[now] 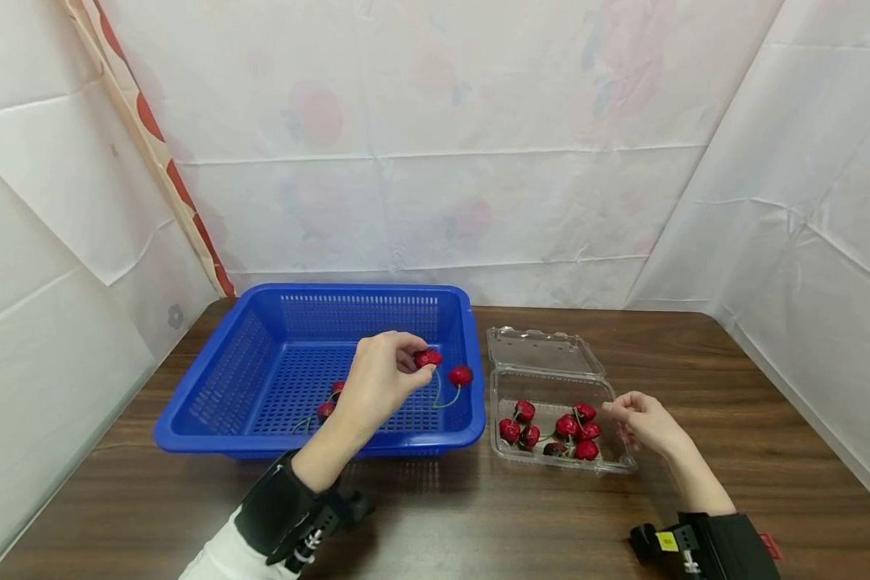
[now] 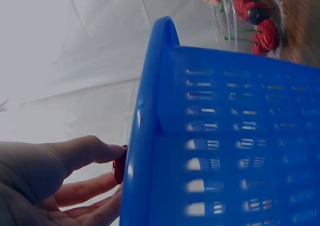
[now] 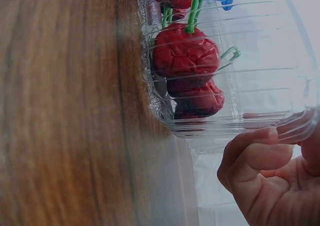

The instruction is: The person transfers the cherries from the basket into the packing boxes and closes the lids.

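Observation:
My left hand (image 1: 382, 379) is over the right part of a blue plastic basket (image 1: 188, 439), pinching a dark red cherry (image 1: 428, 358) between thumb and fingers. Close by is another cherry (image 1: 460, 375) with a green stem; the stems seem to meet below, but I cannot tell if the two are joined. In the left wrist view the basket's wall (image 2: 142, 151) partly hides the held cherry (image 2: 119, 168). My right hand (image 1: 644, 420) pinches the right rim of a clear plastic clamshell box (image 1: 507, 461). Several cherries (image 3: 186, 53) with green stems lie inside it.
A few cherries (image 1: 325, 411) lie in the basket, partly behind the left forearm. The box's lid (image 1: 544, 352) stands folded back, away from me. Both containers are on a brown wooden table (image 1: 515, 524), with white cloth (image 1: 420, 209) hanging behind and at the sides.

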`<control>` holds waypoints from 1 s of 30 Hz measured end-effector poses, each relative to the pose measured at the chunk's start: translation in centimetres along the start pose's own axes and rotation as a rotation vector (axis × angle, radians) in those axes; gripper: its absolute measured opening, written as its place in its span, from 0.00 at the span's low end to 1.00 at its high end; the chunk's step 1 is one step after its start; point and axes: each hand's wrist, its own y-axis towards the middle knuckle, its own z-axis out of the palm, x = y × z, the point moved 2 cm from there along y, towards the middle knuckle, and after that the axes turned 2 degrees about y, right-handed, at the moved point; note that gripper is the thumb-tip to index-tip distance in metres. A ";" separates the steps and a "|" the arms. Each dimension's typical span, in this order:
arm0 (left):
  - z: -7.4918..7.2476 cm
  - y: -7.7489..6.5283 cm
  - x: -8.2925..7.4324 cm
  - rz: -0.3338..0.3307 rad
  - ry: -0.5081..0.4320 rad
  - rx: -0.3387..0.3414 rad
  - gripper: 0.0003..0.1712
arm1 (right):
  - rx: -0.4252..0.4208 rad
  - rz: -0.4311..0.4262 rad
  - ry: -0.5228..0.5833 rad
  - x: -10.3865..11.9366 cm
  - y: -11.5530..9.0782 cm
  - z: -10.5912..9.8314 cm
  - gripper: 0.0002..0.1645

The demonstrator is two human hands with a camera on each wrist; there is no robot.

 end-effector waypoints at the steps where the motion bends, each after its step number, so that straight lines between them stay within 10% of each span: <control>1: 0.1 0.0 -0.1 0.003 -0.007 -0.004 0.10 | 0.001 0.000 0.001 0.0 0.0 0.0 0.14; 30: 4.3 -0.3 -3.6 0.103 -0.111 0.043 0.10 | 0.001 -0.009 0.013 0.0 0.0 0.0 0.13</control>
